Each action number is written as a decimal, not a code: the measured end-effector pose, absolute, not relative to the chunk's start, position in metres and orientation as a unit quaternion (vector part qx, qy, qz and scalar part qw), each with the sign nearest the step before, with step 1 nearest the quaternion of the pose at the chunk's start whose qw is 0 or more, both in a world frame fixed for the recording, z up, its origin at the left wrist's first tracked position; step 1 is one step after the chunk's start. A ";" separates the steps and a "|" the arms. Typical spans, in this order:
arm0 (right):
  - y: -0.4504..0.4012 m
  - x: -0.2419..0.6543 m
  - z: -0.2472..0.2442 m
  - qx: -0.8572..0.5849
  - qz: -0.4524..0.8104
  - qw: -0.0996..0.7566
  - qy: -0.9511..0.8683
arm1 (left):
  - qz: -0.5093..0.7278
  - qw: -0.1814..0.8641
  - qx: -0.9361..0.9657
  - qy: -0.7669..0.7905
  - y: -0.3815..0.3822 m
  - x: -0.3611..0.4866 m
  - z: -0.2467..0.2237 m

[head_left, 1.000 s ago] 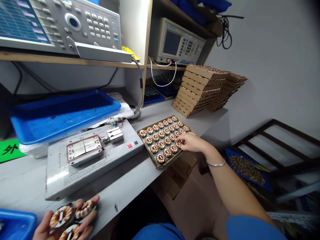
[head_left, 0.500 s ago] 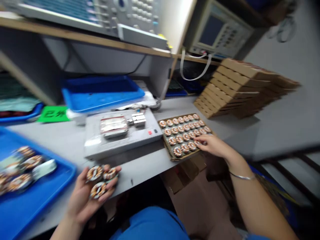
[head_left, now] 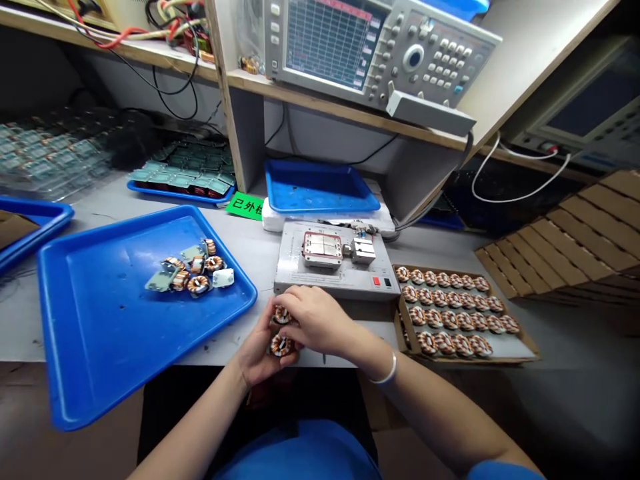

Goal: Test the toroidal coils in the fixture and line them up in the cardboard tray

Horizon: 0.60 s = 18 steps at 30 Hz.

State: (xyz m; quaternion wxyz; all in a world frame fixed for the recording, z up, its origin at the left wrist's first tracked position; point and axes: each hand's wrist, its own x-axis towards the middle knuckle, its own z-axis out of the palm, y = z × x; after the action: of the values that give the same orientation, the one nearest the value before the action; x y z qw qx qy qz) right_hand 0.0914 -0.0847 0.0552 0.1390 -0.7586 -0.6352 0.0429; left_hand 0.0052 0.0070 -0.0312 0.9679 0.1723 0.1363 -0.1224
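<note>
The right hand has left the coil tray and joined the left hand at the near edge of the tabletop, and the head has swung left, bringing a large blue plastic tray fully into view. The left grip is curled narrowly around two copper-wound toroidal coils, one showing between thumb and palm and one just above it, while the right fingers close over them from above; whether the right grip bears any weight is hidden. The step in hand appears to be sorting these coils by hand just in front of a grey test fixture, and the next move seems to call for separating one coil cleanly from the other. A loose pile of coils mixed with small green boards lies near the middle of the blue tray to the left. To the right, a cardboard tray holds neat rows of coils, and stacked cardboard trays rise farther right. On the far side of the fixture sit a smaller blue tray and a green label, while an LCR-style benchtop analyzer stands on the shelf above, with wiring running along the shelf at far left.
</note>
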 end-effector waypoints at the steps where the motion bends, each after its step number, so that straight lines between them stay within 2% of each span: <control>1: -0.080 0.092 0.052 -0.758 0.048 0.146 -0.634 | -0.119 0.968 0.172 0.136 0.008 0.005 -0.032; 4: -0.082 0.110 0.062 -0.755 0.058 0.236 -0.609 | -0.106 0.973 0.164 0.121 0.008 0.005 -0.031; 7: -0.091 0.145 0.084 -0.770 -0.001 0.309 -0.558 | -0.128 0.969 0.177 0.116 0.007 0.005 -0.028; 10: -0.096 0.183 0.094 -0.799 -0.058 0.287 -0.525 | -0.143 0.958 0.214 0.129 0.006 0.004 -0.025; 18: -0.084 0.212 0.076 -0.797 -0.074 0.230 -0.553 | -0.125 0.952 0.234 0.154 0.003 0.004 -0.023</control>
State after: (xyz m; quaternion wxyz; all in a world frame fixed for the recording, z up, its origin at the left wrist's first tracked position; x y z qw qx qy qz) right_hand 0.2116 -0.0843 0.0764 0.2301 -0.7973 -0.5532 -0.0736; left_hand 0.0038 0.0027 -0.0235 0.9517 0.2343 0.1542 -0.1251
